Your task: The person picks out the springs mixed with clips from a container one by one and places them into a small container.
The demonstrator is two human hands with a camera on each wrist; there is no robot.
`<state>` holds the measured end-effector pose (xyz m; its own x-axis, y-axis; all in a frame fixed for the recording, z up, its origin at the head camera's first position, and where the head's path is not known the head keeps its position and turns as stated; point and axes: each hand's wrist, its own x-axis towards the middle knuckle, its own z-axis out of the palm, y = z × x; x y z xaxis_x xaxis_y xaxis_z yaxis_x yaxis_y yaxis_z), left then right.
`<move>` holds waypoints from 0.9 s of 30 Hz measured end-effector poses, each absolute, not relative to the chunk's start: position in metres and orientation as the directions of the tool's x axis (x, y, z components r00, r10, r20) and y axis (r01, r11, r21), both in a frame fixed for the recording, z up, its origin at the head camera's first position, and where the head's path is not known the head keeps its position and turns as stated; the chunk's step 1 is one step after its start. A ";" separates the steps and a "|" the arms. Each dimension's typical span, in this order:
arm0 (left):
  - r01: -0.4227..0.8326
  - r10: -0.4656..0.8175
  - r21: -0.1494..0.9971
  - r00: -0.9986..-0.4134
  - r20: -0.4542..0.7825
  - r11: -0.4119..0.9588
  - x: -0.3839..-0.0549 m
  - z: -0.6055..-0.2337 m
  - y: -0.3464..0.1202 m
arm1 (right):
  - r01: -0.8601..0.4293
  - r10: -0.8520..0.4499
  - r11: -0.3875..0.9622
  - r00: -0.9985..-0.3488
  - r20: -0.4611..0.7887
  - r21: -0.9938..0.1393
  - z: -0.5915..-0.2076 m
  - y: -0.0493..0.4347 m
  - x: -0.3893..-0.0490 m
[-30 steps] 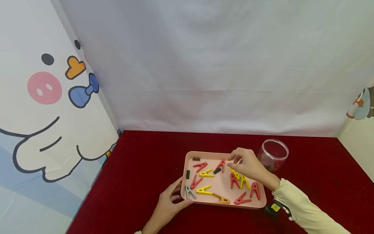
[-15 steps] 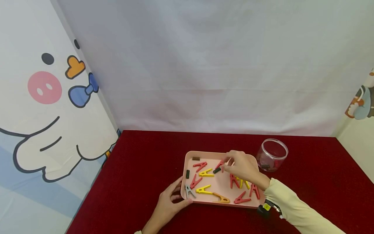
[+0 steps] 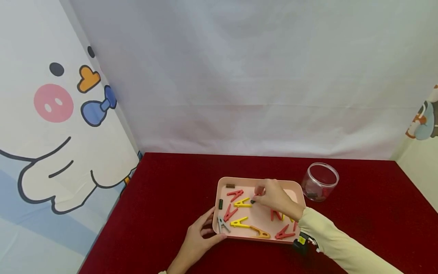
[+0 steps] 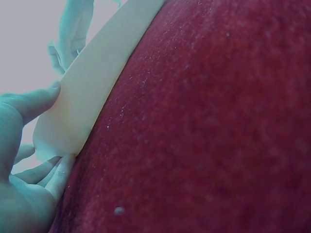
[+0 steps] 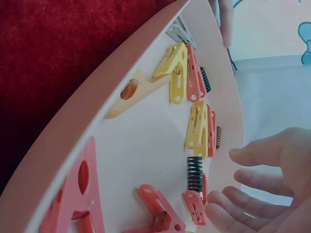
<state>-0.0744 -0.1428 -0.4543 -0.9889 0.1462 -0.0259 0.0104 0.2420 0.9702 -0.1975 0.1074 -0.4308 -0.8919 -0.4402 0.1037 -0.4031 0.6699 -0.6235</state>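
A pink tray [image 3: 246, 211] holds red, yellow, grey and orange spring clips and a few small coil springs. My left hand [image 3: 196, 234] grips its near left corner, the thumb at the near rim and the fingers along the side; the left wrist view shows the same hand [image 4: 29, 145] there. My right hand [image 3: 273, 196] is over the back middle, close to a dark spring [image 5: 195, 173] and a red clip [image 5: 195, 208]. In the right wrist view, that hand's thumb and fingers [image 5: 257, 177] are spread apart with nothing between them. Its arm hides some clips at the right.
A clear round jar [image 3: 319, 184] with some springs and red pieces inside stands behind the tray's right end. The table has a dark red cloth [image 3: 178, 182]. A pale curtain [image 3: 260, 76] rises at the back, a printed one [image 3: 51, 152] at the left.
My right hand has moved left across the tray, from the yellow clips at the right to the dark spring and red clip near the middle. The left hand keeps its place at the corner.
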 end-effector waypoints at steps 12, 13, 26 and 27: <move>0.026 0.139 0.972 -0.990 -0.007 0.232 -0.082 -0.486 -0.147 | -0.336 -0.386 0.729 -0.921 0.047 -0.597 -0.439 0.094 -0.198; 0.026 0.136 0.971 -0.991 -0.007 0.237 -0.083 -0.490 -0.147 | -0.332 -0.380 0.735 -0.924 0.045 -0.591 -0.439 0.093 -0.197; 0.041 0.142 0.970 -0.990 0.007 0.238 -0.085 -0.498 -0.148 | -0.366 -0.379 0.764 -0.921 0.089 -0.531 -0.447 0.083 -0.193; 0.040 0.143 0.971 -0.990 0.006 0.236 -0.085 -0.498 -0.148 | -0.370 -0.380 0.767 -0.920 0.092 -0.524 -0.447 0.082 -0.193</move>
<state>-0.0849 -0.1482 -0.4984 -0.9897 0.1429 0.0060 0.0400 0.2362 0.9709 -0.1933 0.0824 -0.4474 -0.9202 -0.3803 0.0925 -0.3697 0.7672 -0.5242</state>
